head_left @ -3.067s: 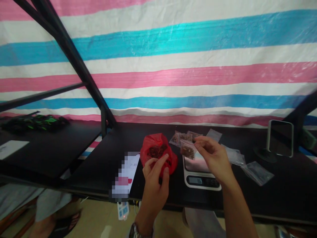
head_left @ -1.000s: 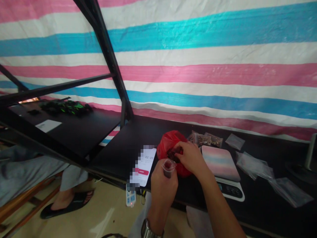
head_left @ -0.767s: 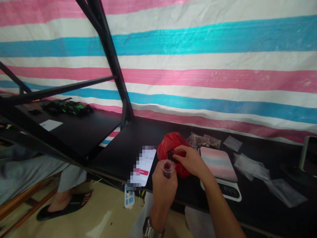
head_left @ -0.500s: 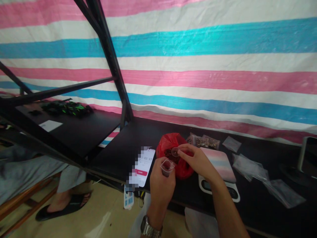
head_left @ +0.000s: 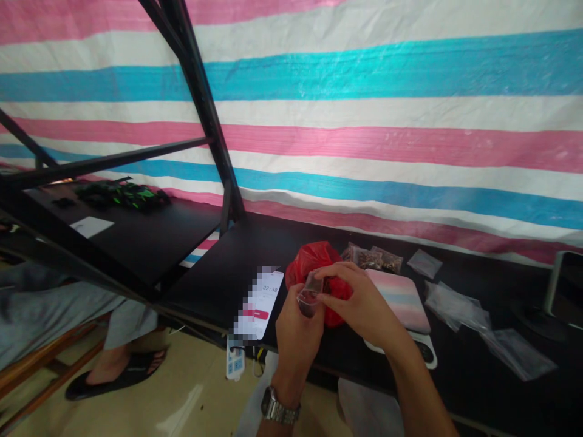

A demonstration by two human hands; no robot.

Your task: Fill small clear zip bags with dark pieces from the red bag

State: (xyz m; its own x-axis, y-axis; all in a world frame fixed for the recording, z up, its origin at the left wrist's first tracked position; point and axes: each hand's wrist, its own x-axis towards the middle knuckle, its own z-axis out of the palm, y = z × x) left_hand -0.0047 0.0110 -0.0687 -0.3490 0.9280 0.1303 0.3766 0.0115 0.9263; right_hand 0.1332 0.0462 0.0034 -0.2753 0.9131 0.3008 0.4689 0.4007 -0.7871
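My left hand (head_left: 298,331) is closed around a small clear plastic bag (head_left: 308,297) with dark bits in its bottom. My right hand (head_left: 359,300) pinches the bag's open top edge from the right. Both hands hover over the front of the black table (head_left: 228,267). Just behind them sits a red plastic bag (head_left: 314,258) holding dark brown pieces, partly hidden by my right hand.
A kitchen scale (head_left: 403,306) stands right of the red bag. Filled small bags (head_left: 373,258) lie behind it, empty clear bags (head_left: 460,309) to its right. A phone (head_left: 259,303) lies left of my hands. A black rack post (head_left: 200,103) rises at left. Someone's sandalled foot (head_left: 116,373) shows below.
My right hand has left the red bag, carrying a pinch of pieces, and come to the mouth of the small bag held in my left hand.
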